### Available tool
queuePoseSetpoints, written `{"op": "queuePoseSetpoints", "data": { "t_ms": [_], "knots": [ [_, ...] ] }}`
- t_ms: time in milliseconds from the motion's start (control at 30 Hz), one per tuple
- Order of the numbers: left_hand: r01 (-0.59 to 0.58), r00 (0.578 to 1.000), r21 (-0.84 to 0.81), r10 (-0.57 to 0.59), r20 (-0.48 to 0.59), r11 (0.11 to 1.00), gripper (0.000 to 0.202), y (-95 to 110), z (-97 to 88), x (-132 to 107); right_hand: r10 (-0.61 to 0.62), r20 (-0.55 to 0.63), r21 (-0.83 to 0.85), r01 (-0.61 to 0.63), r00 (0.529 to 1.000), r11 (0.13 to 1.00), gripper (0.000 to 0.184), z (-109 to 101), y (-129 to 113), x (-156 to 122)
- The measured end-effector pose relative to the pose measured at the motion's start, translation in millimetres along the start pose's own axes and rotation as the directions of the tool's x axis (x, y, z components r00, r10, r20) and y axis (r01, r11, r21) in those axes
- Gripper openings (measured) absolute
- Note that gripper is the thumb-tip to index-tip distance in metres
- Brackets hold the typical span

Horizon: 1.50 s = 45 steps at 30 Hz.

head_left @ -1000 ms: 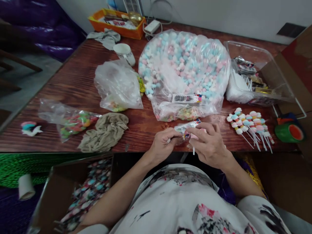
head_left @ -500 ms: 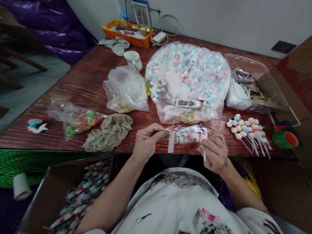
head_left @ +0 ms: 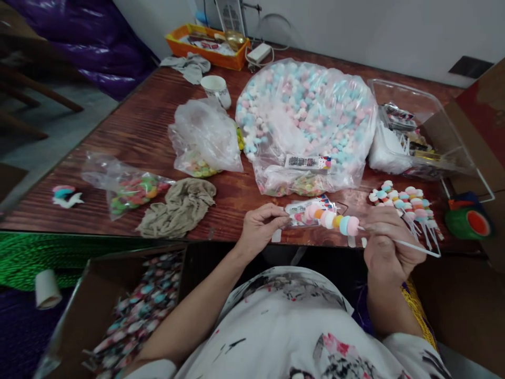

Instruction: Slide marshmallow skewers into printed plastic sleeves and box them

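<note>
My right hand grips the white stick of a marshmallow skewer, which points left in front of my body. Pink, white, orange and blue pieces are threaded along it. My left hand is pinched at the left end of the printed clear wrappers, close to the skewer's tip. Whether the tip is inside a wrapper I cannot tell. Beyond my right hand lies a pile of finished-looking marshmallow skewers, partly hidden by the hand.
A large bag of marshmallows fills the table's middle. Bags of gummy candy, a brown cloth and a mug lie leftward. At right are a clear bin and green tape. Below left, a carton holds wrapped skewers.
My right hand has moved right and turned, and the row of marshmallows on its stick now shows. My left hand has shifted slightly right, still at the wrappers.
</note>
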<state>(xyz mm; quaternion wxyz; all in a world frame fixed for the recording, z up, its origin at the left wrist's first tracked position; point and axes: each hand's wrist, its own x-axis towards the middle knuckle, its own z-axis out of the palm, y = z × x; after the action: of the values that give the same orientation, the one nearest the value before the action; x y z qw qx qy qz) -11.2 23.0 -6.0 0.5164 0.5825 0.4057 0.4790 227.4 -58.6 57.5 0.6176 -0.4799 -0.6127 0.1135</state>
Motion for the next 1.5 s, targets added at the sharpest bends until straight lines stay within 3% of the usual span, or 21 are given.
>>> {"op": "queuePoseSetpoints", "data": {
  "t_ms": [133,333,533,633,833,967,1133,1333,1500],
  "knots": [
    [0.008,1.0,-0.01,-0.008,-0.014,1.0,0.005,-2,1.7,-1,-0.029,-0.035,0.004,0.03,0.999,1.0,0.013,-1,3,-1],
    [-0.092,0.994,0.066,0.088,0.059,0.994,0.006,-4,9.1,-4,-0.109,0.158,0.093,0.095,0.981,0.991,0.013,-7,11,-3],
    [-0.288,0.947,0.167,0.255,0.196,0.943,0.007,-10,15.6,-10,0.084,0.09,0.243,-0.104,0.992,0.964,0.014,-5,25,-4],
    [-0.334,0.93,0.201,0.287,0.231,0.921,0.008,-13,17.7,-13,0.132,0.047,0.296,-0.14,0.99,0.945,0.016,1,29,-7],
    [-0.342,0.925,0.238,0.281,0.255,0.909,0.01,-19,22.6,-17,0.262,-0.065,0.416,-0.212,0.963,0.884,0.018,15,30,-11],
    [-0.29,0.941,0.147,0.254,0.225,0.946,0.009,-21,20.9,-16,0.357,-0.009,0.519,-0.301,0.934,0.8,0.015,16,37,-15],
    [-0.166,0.978,0.046,0.159,0.132,0.985,0.013,-19,12.9,-14,0.391,-0.012,0.483,-0.337,0.92,0.808,0.016,10,45,-21],
    [-0.2,0.949,0.058,0.179,0.258,0.978,0.01,-22,18.5,-19,0.366,0.137,0.473,-0.385,0.921,0.792,0.018,10,46,-19],
    [-0.193,0.94,0.049,0.171,0.296,0.98,0.009,-27,20.3,-21,0.36,0.136,0.477,-0.379,0.923,0.793,0.02,18,49,-16]
  ]
}}
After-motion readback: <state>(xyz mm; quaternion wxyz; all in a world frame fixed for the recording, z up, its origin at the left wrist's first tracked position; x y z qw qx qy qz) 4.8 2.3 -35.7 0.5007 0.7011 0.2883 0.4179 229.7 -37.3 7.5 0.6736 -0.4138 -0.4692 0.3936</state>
